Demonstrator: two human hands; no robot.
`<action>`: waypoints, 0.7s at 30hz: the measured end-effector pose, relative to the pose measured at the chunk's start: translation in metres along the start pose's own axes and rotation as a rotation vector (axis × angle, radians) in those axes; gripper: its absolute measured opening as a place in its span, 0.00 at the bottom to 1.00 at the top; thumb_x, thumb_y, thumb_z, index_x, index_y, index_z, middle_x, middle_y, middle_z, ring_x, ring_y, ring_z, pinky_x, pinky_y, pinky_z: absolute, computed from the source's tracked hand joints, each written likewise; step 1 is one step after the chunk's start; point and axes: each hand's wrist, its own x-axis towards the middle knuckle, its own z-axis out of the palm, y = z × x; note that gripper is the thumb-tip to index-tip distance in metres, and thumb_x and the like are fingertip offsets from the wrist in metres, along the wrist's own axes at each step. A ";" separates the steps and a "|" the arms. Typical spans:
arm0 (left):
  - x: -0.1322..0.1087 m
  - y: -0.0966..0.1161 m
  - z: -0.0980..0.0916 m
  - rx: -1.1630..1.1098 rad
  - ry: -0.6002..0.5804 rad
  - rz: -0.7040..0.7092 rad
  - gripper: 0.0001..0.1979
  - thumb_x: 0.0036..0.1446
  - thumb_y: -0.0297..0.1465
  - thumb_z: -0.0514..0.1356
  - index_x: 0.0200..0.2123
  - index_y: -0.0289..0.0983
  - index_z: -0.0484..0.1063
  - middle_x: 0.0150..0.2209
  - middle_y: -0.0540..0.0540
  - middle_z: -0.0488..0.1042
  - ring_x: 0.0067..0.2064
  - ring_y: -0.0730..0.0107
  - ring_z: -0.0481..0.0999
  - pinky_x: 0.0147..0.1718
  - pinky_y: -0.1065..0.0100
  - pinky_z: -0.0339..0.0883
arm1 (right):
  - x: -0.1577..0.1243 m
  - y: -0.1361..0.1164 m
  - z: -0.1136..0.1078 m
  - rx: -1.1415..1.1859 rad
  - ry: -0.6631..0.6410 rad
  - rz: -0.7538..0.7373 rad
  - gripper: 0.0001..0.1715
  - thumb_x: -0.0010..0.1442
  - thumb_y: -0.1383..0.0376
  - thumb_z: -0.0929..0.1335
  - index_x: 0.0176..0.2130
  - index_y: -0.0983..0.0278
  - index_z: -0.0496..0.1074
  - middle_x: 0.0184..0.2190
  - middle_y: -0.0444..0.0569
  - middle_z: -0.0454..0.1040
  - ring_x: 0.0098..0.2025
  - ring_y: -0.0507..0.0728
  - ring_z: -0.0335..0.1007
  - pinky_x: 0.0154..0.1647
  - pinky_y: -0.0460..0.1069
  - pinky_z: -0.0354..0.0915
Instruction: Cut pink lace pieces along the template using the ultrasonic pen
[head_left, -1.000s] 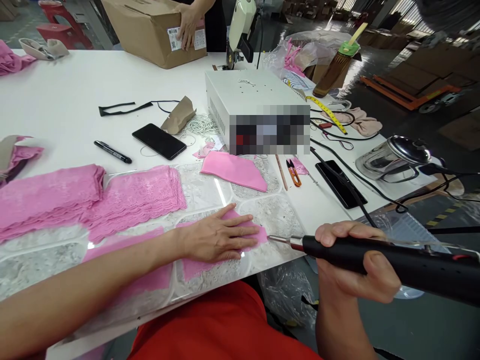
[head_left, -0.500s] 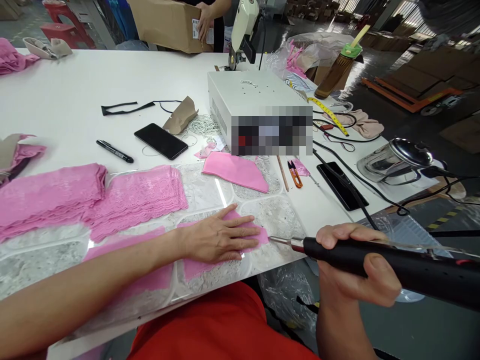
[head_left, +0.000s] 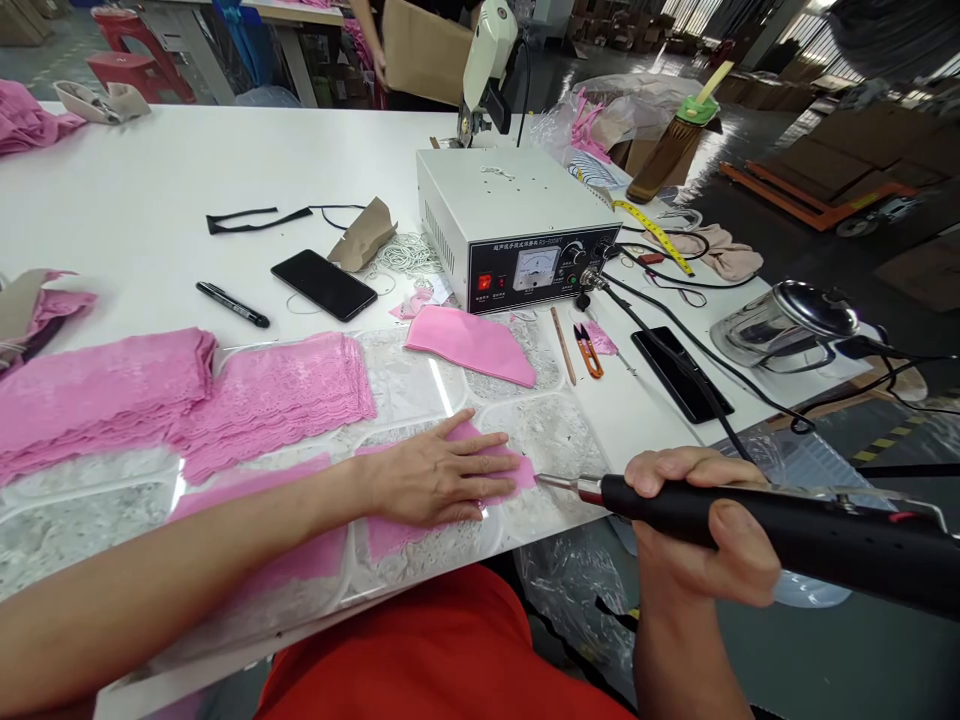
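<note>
My left hand [head_left: 431, 475] lies flat with fingers spread over a pink fabric piece [head_left: 390, 540], pressing it to the marbled mat [head_left: 555, 430]. In my right hand [head_left: 697, 520] is a black ultrasonic welding gun [head_left: 817, 540], gripped around its handle. Its thin metal tip [head_left: 551, 481] is at the right edge of the fabric, by my left fingertips. Another pink piece [head_left: 300, 560] lies partly under my left forearm. Farther back on the mat is a smooth pink fabric stack [head_left: 472, 343]. Pink lace stacks [head_left: 277, 395] lie to the left.
A welder control box [head_left: 517, 210] stands behind the mat, its cable running right. Around it are orange thread snips [head_left: 588, 352], two phones [head_left: 322, 284], a marker [head_left: 232, 304] and a lidded glass jug [head_left: 780, 325]. Behind the table, a person holds a cardboard box [head_left: 424, 50].
My right hand and the welding gun have shifted slightly left; my left hand stays in place. The person behind the table has moved back with the box.
</note>
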 end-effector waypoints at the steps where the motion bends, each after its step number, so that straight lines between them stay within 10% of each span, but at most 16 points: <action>1: 0.000 -0.001 0.002 -0.006 0.015 0.008 0.23 0.72 0.40 0.44 0.65 0.42 0.60 0.68 0.50 0.55 0.70 0.63 0.50 0.68 0.50 0.18 | 0.000 0.000 0.000 0.007 -0.001 0.002 0.06 0.50 0.64 0.63 0.29 0.62 0.69 0.24 0.45 0.67 0.20 0.52 0.63 0.20 0.50 0.62; 14: -0.036 0.010 -0.014 -0.100 0.154 -0.042 0.19 0.70 0.35 0.49 0.60 0.38 0.67 0.66 0.42 0.60 0.70 0.59 0.53 0.69 0.51 0.36 | 0.019 -0.019 0.000 0.132 0.301 0.296 0.18 0.35 0.59 0.66 0.30 0.60 0.74 0.29 0.44 0.72 0.23 0.54 0.66 0.23 0.53 0.65; 21: -0.085 0.024 -0.008 -0.130 0.167 -0.156 0.16 0.69 0.31 0.52 0.55 0.40 0.72 0.64 0.44 0.65 0.69 0.59 0.55 0.69 0.51 0.38 | 0.007 -0.010 -0.001 0.198 0.200 0.241 0.16 0.33 0.58 0.65 0.27 0.59 0.74 0.24 0.41 0.68 0.19 0.49 0.55 0.19 0.50 0.51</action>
